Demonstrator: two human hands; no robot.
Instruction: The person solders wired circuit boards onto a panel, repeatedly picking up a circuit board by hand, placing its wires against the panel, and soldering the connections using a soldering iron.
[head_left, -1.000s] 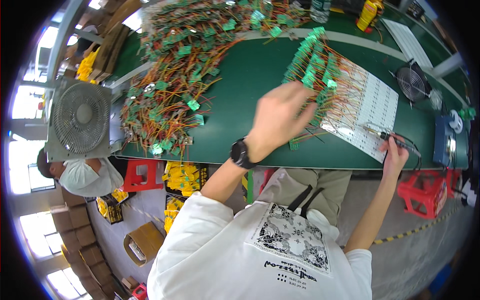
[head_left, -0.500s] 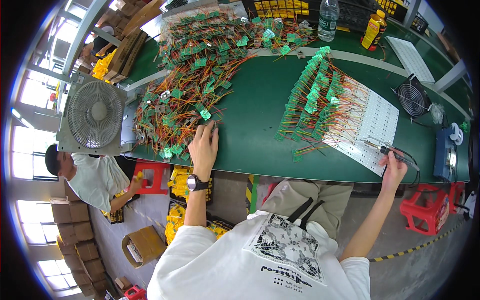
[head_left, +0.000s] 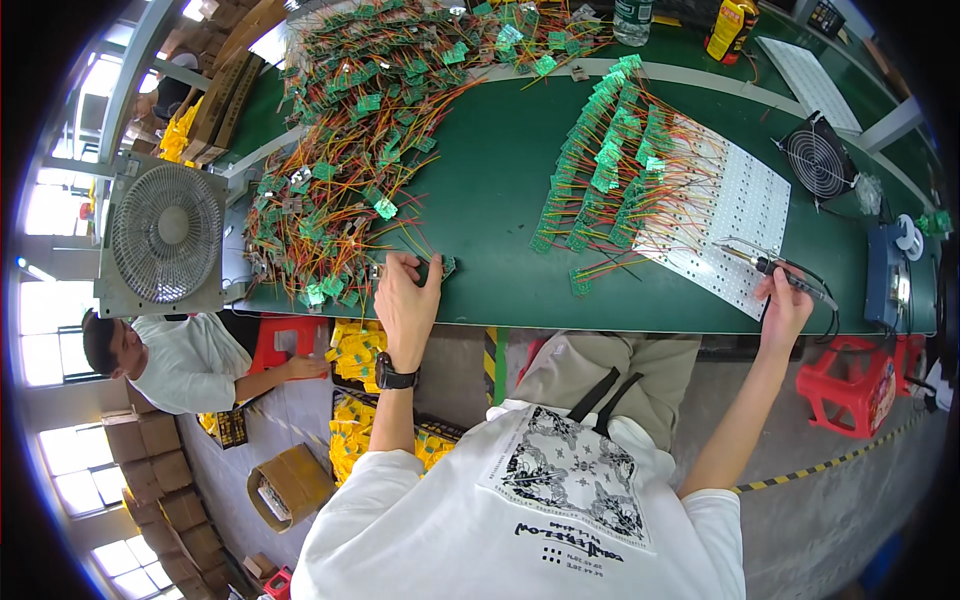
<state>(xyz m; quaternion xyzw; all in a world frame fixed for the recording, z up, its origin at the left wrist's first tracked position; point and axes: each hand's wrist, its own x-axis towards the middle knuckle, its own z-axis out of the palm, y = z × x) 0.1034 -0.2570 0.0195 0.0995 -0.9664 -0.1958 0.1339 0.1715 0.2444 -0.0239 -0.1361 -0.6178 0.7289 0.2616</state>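
Observation:
My left hand (head_left: pixel 407 305) is closed at the right edge of a big heap of small green circuit boards with red, yellow and black wires (head_left: pixel 330 200). Between its fingertips it pinches one small circuit board (head_left: pixel 449 266), partly hidden by the fingers. On the right, my right hand (head_left: pixel 787 312) grips a soldering iron (head_left: pixel 762 264) with its tip pointing left. The iron is over a white perforated plate (head_left: pixel 750 215). Rows of wired circuit boards (head_left: pixel 606 165) lie along that plate's left side, their wire ends reaching onto it. One such board (head_left: pixel 580 284) sits apart at the near end.
A blue soldering station (head_left: pixel 886 280) and a black fan (head_left: pixel 818 162) stand at the right. A bottle of clear liquid (head_left: pixel 632 20) and a yellow bottle (head_left: pixel 732 30) are at the back. A large fan (head_left: pixel 168 230) is at left, with a seated person (head_left: pixel 190 360) below it.
My left hand has drawn slightly back from the heap and now has a circuit board in its fingers. The right hand keeps the iron over the plate. The whole view has shifted a little.

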